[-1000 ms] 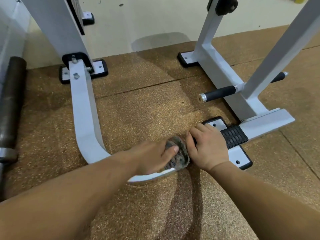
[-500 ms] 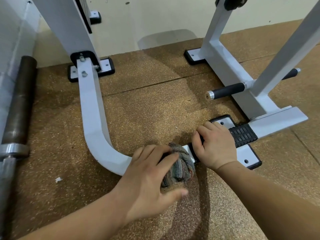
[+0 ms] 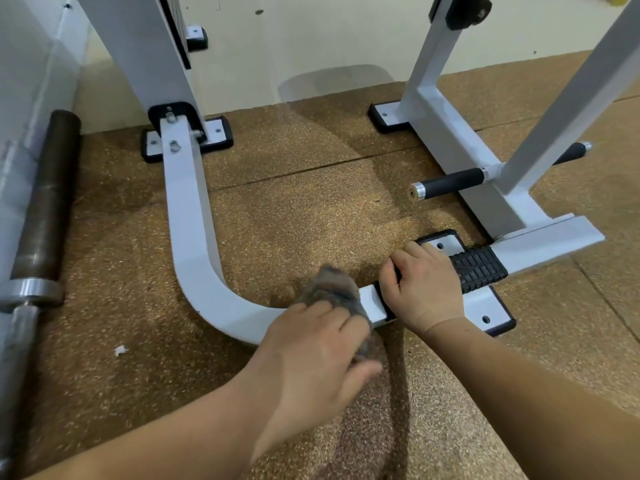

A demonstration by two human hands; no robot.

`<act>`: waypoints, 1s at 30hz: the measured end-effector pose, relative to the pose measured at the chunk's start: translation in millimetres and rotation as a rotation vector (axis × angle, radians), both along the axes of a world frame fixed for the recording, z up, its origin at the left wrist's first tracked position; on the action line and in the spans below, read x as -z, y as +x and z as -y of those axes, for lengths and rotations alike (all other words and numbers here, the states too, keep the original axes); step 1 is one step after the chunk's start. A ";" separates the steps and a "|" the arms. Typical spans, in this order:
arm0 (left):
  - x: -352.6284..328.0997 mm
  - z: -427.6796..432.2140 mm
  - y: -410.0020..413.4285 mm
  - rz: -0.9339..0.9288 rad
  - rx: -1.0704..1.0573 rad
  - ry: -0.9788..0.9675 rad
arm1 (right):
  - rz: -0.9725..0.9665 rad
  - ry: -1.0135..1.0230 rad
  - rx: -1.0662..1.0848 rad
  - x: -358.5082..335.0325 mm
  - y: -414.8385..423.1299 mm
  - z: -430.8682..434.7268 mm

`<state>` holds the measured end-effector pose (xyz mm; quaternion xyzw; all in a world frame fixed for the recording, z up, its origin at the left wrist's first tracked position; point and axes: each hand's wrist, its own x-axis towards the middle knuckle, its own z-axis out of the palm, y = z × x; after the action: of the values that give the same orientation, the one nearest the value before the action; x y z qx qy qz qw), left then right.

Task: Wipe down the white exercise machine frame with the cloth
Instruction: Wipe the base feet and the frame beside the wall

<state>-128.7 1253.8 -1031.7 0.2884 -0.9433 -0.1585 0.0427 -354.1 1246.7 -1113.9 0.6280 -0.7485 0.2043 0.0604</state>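
Our left hand [image 3: 311,351] is closed over a bunched grey cloth [image 3: 332,289], fingers curled on top of it, pressing it onto the low white frame [image 3: 194,237] just past the bend where the bar turns toward the right. Both that hand and the cloth are blurred.

Our right hand [image 3: 424,285] is just beside the cloth and grips the same bar, its fingers wrapped over the far edge, right next to a black ribbed pad [image 3: 479,268] that covers the bar's end.

The frame sits on a brown speckled floor [image 3: 311,209]. A black handle [image 3: 450,183] sticks out from the upright part on the right. A dark barbell [image 3: 45,192] lies along the wall on the left, and a small white scrap [image 3: 120,350] lies on the floor near the bend.
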 end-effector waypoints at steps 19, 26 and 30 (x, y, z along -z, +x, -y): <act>60.0 -0.4 -12.8 0.288 -0.124 -0.162 | 0.011 0.009 0.005 0.4 0.2 -0.7; 35.9 34.8 -48.3 0.318 -0.129 -0.026 | 0.027 -0.006 -0.010 0.1 -1.1 -1.9; 39.7 18.2 -37.6 0.244 -0.156 -0.061 | 0.010 0.004 -0.006 -0.5 -1.2 -2.0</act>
<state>-166.2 1235.6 -1071.3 0.3766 -0.9206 -0.0900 -0.0513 -355.3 1248.7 -1113.4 0.6292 -0.7474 0.2059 0.0550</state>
